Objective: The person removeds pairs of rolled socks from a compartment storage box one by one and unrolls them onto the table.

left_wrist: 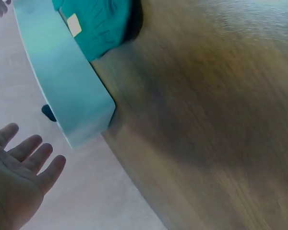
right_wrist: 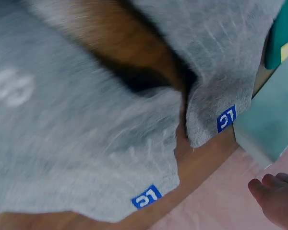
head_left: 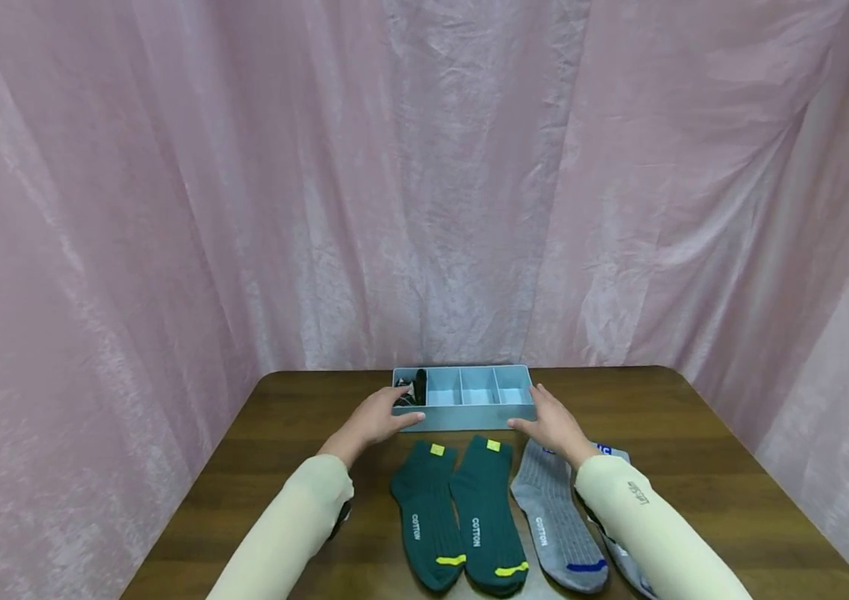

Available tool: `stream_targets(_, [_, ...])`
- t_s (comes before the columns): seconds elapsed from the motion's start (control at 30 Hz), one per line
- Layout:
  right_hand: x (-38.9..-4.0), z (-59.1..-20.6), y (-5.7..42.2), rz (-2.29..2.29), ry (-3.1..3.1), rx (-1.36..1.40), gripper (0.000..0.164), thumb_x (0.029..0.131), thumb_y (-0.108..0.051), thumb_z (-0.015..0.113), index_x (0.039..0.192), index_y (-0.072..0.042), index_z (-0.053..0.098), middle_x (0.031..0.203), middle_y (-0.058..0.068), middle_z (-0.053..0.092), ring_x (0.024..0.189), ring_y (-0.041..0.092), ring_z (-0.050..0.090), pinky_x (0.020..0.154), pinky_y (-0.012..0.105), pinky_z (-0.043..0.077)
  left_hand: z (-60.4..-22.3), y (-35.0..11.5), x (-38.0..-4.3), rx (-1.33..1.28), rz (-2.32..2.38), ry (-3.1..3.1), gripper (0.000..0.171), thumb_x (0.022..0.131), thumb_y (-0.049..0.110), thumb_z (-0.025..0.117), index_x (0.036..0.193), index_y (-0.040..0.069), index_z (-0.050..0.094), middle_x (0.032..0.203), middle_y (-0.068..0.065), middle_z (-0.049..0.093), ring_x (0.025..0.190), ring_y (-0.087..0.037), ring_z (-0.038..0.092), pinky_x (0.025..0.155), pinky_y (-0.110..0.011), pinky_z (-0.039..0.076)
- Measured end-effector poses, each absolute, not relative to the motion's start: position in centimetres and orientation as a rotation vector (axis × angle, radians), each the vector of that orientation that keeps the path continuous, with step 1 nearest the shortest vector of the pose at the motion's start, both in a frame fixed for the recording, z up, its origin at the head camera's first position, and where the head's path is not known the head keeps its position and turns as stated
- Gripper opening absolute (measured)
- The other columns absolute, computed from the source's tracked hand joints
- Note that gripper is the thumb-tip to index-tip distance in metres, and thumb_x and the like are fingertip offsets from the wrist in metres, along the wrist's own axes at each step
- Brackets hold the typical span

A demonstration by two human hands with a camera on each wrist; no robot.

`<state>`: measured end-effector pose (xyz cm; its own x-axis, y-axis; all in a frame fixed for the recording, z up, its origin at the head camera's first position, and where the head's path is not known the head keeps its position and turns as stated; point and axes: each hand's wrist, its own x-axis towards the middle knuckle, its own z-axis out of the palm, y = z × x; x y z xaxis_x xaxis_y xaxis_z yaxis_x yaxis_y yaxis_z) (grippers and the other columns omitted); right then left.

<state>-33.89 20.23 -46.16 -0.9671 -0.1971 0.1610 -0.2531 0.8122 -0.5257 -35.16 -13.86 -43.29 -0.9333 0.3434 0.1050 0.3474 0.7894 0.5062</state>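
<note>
High head view facing forward-down, close wrist views, box [head_left: 461, 418] in all

Box [head_left: 469, 418] on table [head_left: 282, 417], behind four socks [head_left: 487, 504], hands [head_left: 375, 417] [head_left: 555, 425] near its ends, unclear items [head_left: 421, 387] in leftmost compartment [head_left: 403, 374]

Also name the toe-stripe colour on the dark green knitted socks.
Yellow toe stripes, best seen in the head view.

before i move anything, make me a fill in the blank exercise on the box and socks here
The pale blue box has ____ compartments.
Beside the left hand, the contents of the end compartment look mostly ____.
White lettering on the green socks reads ____.
The small tags on the grey socks are ____.

Missing words: four; black; COTTON; blue
</note>
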Motion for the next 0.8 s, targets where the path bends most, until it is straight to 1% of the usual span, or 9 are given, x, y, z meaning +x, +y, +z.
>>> stream_targets(0.07, [-34.6,-46.3,20.1,0.904,-2.889,0.327,0.087,0.095,-0.036,0.067,0.154,0.008,0.020,0.157,0.032,0.018,0.143,0.048,0.022,0.111,0.063,0.025,-43.5,-13.9,-35.8,-0.512,-0.913,-2.942,0.079,0.090,0.057,0.064,0.151,0.011,0.042,0.153,-0.017,0.039,0.139,-0.037,0.038,0.109,-0.055,0.034])
stream_targets(0.17, [-35.3,-46.4,19.8,0.955,-2.896,0.283,0.090,0.095,-0.040,0.065,0.155,0.007,0.015,0.159,0.030,0.014,0.144,0.047,0.019,0.112,0.062,0.022,-43.8,-13.7,-36.7,-0.435,-1.023,-2.898,0.080,0.091,0.056,0.065,0.151,0.009,0.041,0.153,-0.017,0.038,0.139,-0.038,0.037,0.108,-0.057,0.034])
stream_targets(0.3, [-36.1,-46.4,20.0,0.986,-2.927,0.223,0.096,0.096,-0.045,0.063,0.155,0.008,0.008,0.160,0.030,0.010,0.145,0.046,0.015,0.114,0.060,0.020,-44.1,-12.8,-37.6,-0.346,-1.130,-2.832,0.076,0.093,0.049,0.065,0.152,0.008,0.039,0.153,-0.018,0.038,0.139,-0.039,0.037,0.107,-0.058,0.035])
stream_targets(0.4, [-36.6,-46.4,20.2,1.021,-2.929,0.167,0.099,0.096,-0.047,0.061,0.154,0.009,0.004,0.159,0.031,0.009,0.145,0.048,0.014,0.114,0.060,0.018,-44.2,-11.8,-38.0,-0.300,-1.210,-2.786,0.073,0.093,0.044,0.067,0.151,0.010,0.040,0.153,-0.018,0.038,0.139,-0.039,0.036,0.107,-0.058,0.035])
stream_targets(0.57, [-37.3,-46.9,20.3,1.052,-2.940,0.127,0.095,0.098,-0.046,0.058,0.154,0.010,0.005,0.158,0.032,0.012,0.144,0.048,0.016,0.114,0.059,0.020,-44.3,-10.4,-38.5,-0.268,-1.274,-2.754,0.073,0.092,0.045,0.069,0.150,0.009,0.042,0.153,-0.018,0.038,0.139,-0.039,0.037,0.105,-0.057,0.038])
stream_targets(0.8, [-37.8,-47.2,19.8,1.070,-2.944,0.142,0.087,0.101,-0.042,0.055,0.153,0.012,0.012,0.156,0.033,0.019,0.139,0.050,0.027,0.110,0.061,0.027,-44.5,-9.3,-39.1,-0.210,-1.266,-2.742,0.072,0.093,0.041,0.069,0.149,0.005,0.041,0.150,-0.018,0.042,0.136,-0.039,0.041,0.103,-0.055,0.040])
